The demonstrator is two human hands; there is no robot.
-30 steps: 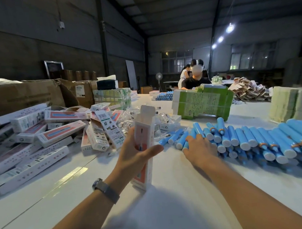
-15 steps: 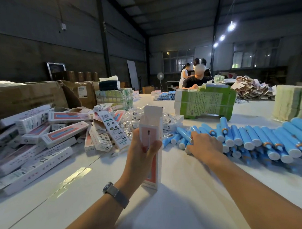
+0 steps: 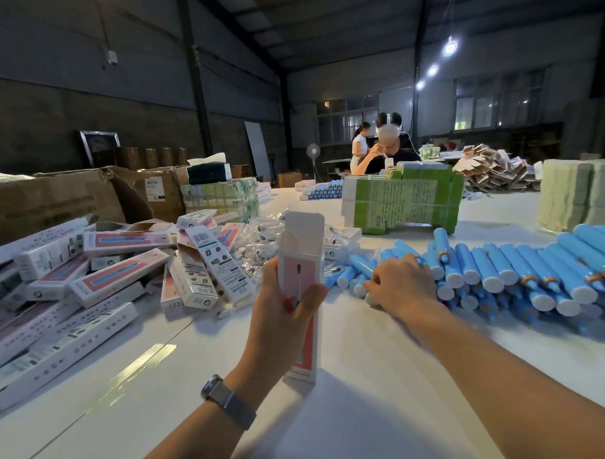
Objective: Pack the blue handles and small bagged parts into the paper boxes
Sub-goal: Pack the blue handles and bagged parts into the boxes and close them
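Note:
My left hand (image 3: 283,312) grips a tall white-and-pink paper box (image 3: 300,260) that stands upright on the white table (image 3: 368,381) with its top flap open. To its right, my right hand (image 3: 401,287) lies palm down with curled fingers on the near left end of a long pile of blue handles (image 3: 508,273) with white end caps. Whether the fingers hold a handle is hidden. Small clear bagged parts (image 3: 260,244) lie heaped behind the box.
A heap of packed white-and-pink boxes (image 3: 100,270) covers the table's left side in front of brown cartons (image 3: 46,200). Green flat-box bundles (image 3: 401,202) and a pale stack (image 3: 577,195) stand behind the handles. A person (image 3: 380,151) sits at the far end.
My left hand has shifted the upright box slightly right. My right hand has stayed on the left end of the handle pile, its fingers working among the handles.

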